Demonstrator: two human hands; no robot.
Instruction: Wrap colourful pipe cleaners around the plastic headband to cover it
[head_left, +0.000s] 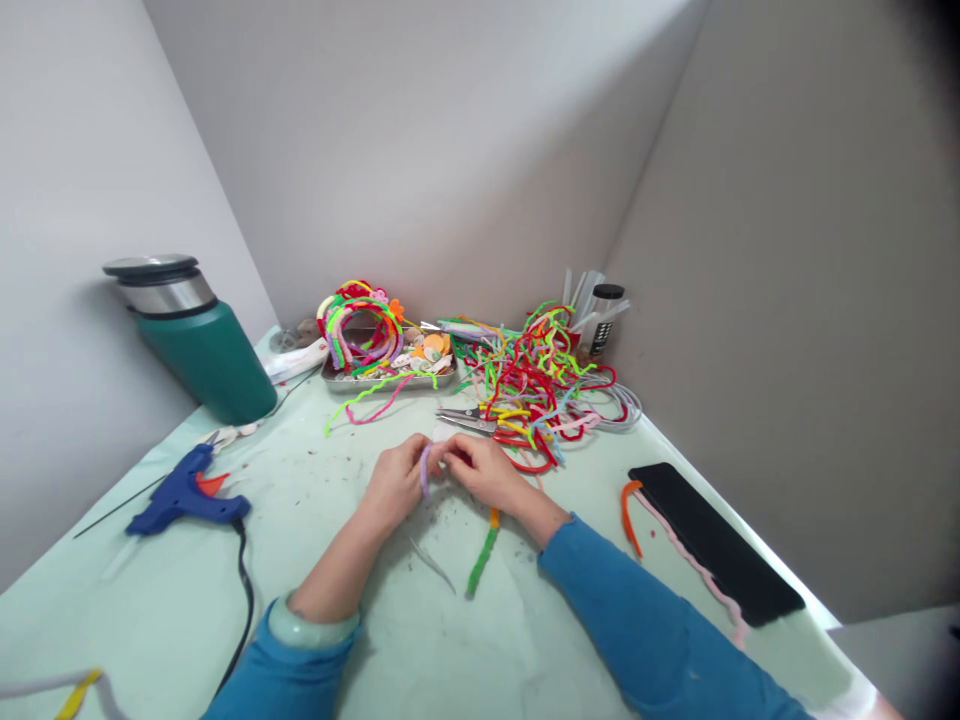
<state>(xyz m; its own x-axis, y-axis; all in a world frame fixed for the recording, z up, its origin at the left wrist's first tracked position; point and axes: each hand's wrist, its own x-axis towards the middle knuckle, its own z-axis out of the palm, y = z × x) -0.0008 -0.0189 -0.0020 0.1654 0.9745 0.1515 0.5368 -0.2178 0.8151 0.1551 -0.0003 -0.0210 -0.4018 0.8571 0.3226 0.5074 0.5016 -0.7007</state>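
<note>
We had a big tangle of fuzzy stems (525, 372) seemingly left, plus a tray (367, 386) of apparently finished loops (337, 340). Our left hand (394, 482) and right hand (487, 472) were both pinched closed: left on a curved purple stem (425, 472), likely half done, right unclear.

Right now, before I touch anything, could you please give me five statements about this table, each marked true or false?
1. The left hand and right hand are close together, a purple strip at the left one. True.
2. The tray stands right of the tangled pile. False: the metal tray is left of the tangled pile.
3. A green-and-orange strip lies on the tabletop. True.
4. The bottle is red. False: the bottle is green.
5. A pink strip runs along the black slab. True.
</note>
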